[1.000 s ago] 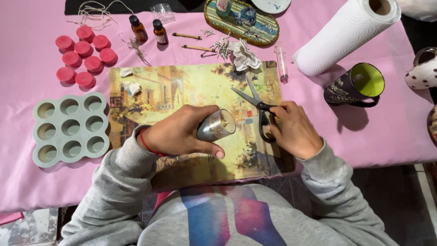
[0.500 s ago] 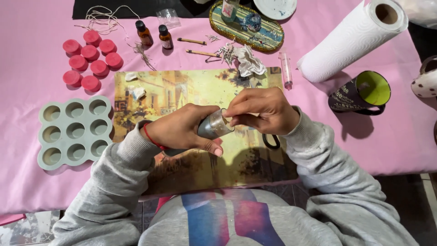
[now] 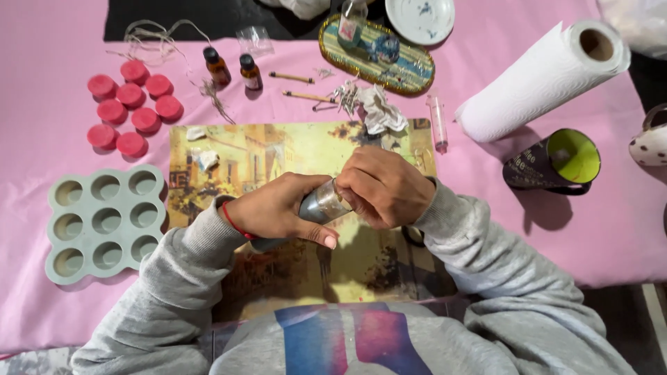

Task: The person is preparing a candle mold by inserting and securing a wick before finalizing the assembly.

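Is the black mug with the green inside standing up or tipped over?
Tipped over. The black mug lies on its side on the pink tablecloth, its green inside facing the camera.

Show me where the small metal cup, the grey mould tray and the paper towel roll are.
small metal cup [image 3: 324, 203]: head view, on its shiny side between the hands.
grey mould tray [image 3: 89, 222]: head view, on the web between cavities.
paper towel roll [image 3: 535, 80]: head view, on its white side.
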